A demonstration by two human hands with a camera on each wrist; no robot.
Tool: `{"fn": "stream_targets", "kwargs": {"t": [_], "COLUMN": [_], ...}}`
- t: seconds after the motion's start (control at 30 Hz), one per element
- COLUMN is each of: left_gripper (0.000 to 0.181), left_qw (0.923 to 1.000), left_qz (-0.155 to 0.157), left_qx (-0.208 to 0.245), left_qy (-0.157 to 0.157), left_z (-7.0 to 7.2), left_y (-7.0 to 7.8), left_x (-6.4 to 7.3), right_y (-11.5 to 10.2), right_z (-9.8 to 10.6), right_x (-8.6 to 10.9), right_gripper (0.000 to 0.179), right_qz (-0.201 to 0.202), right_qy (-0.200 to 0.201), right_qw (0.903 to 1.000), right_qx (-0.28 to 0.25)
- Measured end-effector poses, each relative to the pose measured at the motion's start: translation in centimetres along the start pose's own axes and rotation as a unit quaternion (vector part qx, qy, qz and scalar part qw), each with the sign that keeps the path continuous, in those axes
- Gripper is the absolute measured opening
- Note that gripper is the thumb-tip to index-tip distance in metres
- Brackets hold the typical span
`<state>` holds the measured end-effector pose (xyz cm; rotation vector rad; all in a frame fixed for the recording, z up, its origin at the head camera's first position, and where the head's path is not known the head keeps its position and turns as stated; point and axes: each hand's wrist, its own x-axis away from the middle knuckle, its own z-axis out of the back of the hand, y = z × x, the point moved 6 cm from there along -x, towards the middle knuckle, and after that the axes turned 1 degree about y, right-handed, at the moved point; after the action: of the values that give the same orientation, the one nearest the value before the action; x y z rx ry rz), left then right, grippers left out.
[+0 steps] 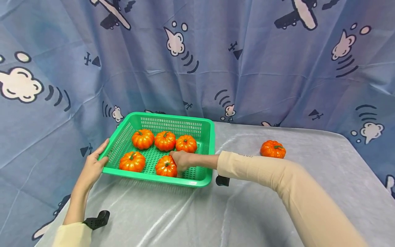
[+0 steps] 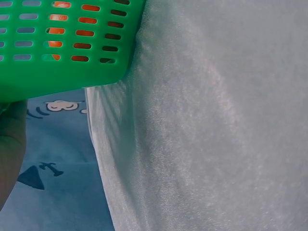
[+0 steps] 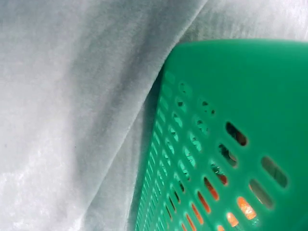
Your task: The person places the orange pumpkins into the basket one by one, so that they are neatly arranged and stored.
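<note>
A green plastic basket (image 1: 203, 182) with slotted walls holds several small orange pumpkins. My left hand (image 1: 93, 164) grips its left rim, thumb on the near side and fingers along the outside. Inside the basket, my right hand (image 1: 182, 160) reaches in over the right wall and holds a pumpkin (image 1: 166, 166) at the front from its right side; part of the fingers is hidden. Another pumpkin (image 1: 132, 161) sits front left. Along the back stand a left pumpkin (image 1: 143, 139), a middle pumpkin (image 1: 165, 141) and a right pumpkin (image 1: 186, 143). Both wrist views show mostly the basket's outer walls.
One more pumpkin (image 1: 273, 149) lies on the grey cloth-covered table (image 1: 240, 212), right of the basket and just beyond my right sleeve (image 1: 265, 171). A blue patterned curtain (image 1: 210, 61) hangs behind the table and along its left side.
</note>
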<state>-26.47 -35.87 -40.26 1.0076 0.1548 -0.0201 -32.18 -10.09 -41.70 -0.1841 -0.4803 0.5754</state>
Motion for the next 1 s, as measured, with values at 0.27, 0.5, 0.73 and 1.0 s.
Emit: {"fn": "stream_targets", "kwargs": {"t": [0.27,0.5,0.73,1.0], "left_gripper": [0.061,0.062,0.062,0.061], "left_qw": [0.9999,1.0000,1.0000,1.0000], "left_qz": [-0.004,-0.001,0.003,0.001], "left_qx": [-0.011,0.000,-0.003,-0.008], "left_qy": [0.006,0.004,-0.004,-0.001], "left_z": [0.0,0.1,0.0,0.1], "left_y": [0.1,0.0,0.1,-0.1], "left_x": [0.0,-0.1,-0.2,0.0], "right_y": [-0.6,-1.2,-0.7,0.6], "right_z": [0.3,0.1,0.5,2.4], "right_x": [-0.2,-0.4,0.1,2.7], "right_gripper": [0.071,0.084,0.088,0.100], "right_qz": [0.015,0.018,0.020,0.029], "right_qy": [-0.005,-0.018,-0.016,-0.015], "right_qw": [0.9997,0.9997,0.9997,0.9993], "right_qx": [0.017,0.006,0.003,-0.019]}}
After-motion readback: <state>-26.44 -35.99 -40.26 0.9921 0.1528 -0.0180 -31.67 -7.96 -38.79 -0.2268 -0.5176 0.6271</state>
